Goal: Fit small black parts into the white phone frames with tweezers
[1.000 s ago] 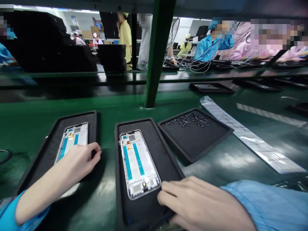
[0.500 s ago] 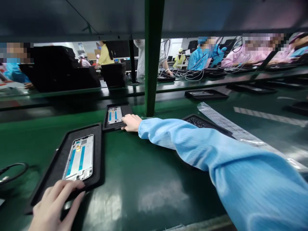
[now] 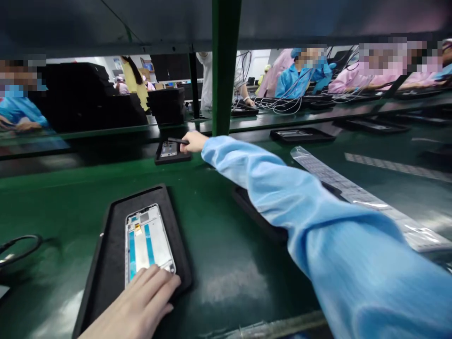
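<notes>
A near black tray (image 3: pixel 180 254) holds a silver phone frame (image 3: pixel 160 240) with blue strips. My left hand (image 3: pixel 141 296) has its fingers together over the frame's near end, and its thumb is lower, by the tray's near edge; its grip is partly hidden. Farther off, my right hand (image 3: pixel 193 142) is closed on a thin dark object (image 3: pixel 177 140) above a far black tray (image 3: pixel 173 161). A small grey phone part (image 3: pixel 169 149) lies in that far tray.
Under my right sleeve sits another dark tray (image 3: pixel 247 200). Clear plastic strips (image 3: pixel 370 207) lie at the right. A green post (image 3: pixel 226 70) stands ahead. Black tray stacks (image 3: pixel 165 106) and several people are beyond. A black cable (image 3: pixel 30 252) lies at the left.
The near tray and my left hand have shifted right, and the tray has turned. My right hand has moved farther away; a thin dark object now shows in its fingers.
</notes>
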Demonstrator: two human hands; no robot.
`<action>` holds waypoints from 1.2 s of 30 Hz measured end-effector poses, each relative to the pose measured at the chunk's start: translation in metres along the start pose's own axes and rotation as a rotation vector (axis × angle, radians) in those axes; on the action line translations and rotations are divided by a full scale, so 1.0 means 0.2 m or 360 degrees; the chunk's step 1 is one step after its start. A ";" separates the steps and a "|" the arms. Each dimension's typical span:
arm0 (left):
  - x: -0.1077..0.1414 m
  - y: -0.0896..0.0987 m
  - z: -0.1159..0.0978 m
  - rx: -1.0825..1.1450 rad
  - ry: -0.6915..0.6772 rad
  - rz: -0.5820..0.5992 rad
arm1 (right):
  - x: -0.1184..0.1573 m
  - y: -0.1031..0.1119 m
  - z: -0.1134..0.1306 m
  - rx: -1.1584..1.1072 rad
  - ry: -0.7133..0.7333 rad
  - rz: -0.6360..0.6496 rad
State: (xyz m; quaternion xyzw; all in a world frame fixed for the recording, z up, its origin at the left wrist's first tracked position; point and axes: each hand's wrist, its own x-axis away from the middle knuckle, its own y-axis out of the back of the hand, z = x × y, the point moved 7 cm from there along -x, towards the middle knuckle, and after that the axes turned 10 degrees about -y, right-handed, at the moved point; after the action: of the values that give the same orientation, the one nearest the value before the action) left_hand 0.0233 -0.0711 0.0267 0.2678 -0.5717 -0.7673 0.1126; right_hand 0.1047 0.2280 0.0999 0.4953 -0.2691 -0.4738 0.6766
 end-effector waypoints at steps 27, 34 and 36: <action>-0.54 -0.09 -0.30 0.0510 -0.0539 0.0119 | 0.81 -0.07 -0.70 0.0058 -0.0166 -0.0117; -0.53 -0.09 -0.30 0.0581 -0.0546 0.0208 | 0.81 -0.08 -0.69 0.0177 -0.0280 -0.0080; -0.53 -0.10 -0.30 0.0581 -0.0550 0.0290 | 0.81 -0.09 -0.71 0.0169 -0.0275 -0.0070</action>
State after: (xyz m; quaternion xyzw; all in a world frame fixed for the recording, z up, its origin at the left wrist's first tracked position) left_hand 0.1473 -0.0629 0.0252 0.0963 -0.7331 -0.6725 0.0318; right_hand 0.2814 0.1390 0.0153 0.4935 -0.3401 -0.5146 0.6132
